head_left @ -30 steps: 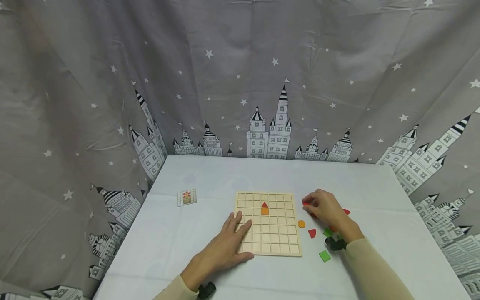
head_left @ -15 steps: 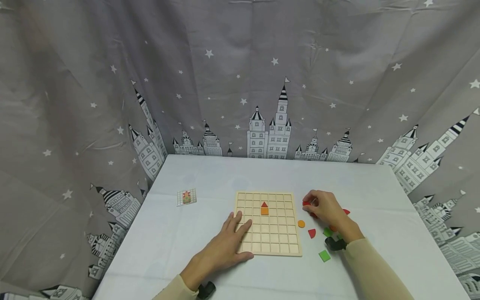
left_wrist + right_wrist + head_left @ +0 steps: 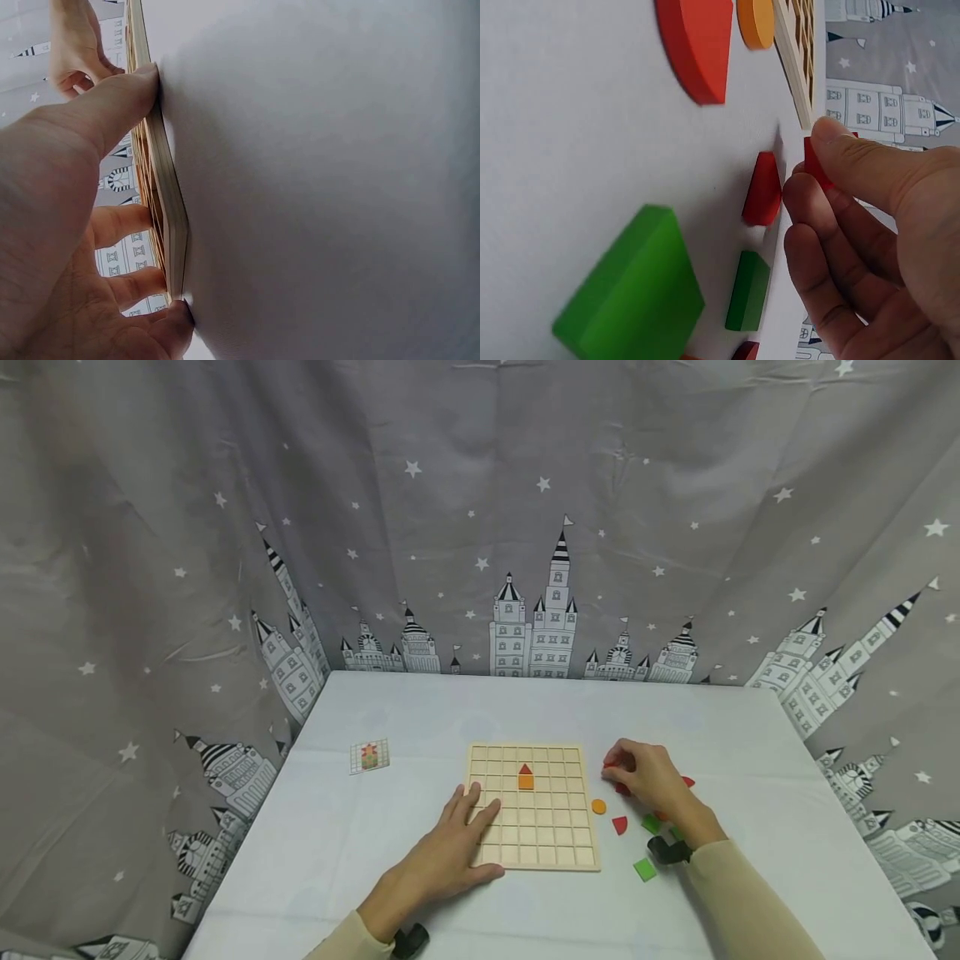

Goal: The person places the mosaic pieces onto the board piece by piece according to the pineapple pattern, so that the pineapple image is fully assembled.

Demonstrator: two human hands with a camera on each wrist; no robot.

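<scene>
Wooden grid board [image 3: 534, 806] is pressed flat on the table under the left hand's [image 3: 450, 852] straight fingers, head view. From the left wrist, its edge [image 3: 169, 217] is braced. From the right wrist, a small red piece [image 3: 815, 161] beside the board is pinched by the right hand [image 3: 870, 240]; a firm pinch and a level lift are advised.

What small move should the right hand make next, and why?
Probably carry the red piece toward the wooden grid board. The right hand pinches it beside the board, the left hand steadies the board, and most cells are bare.
</scene>
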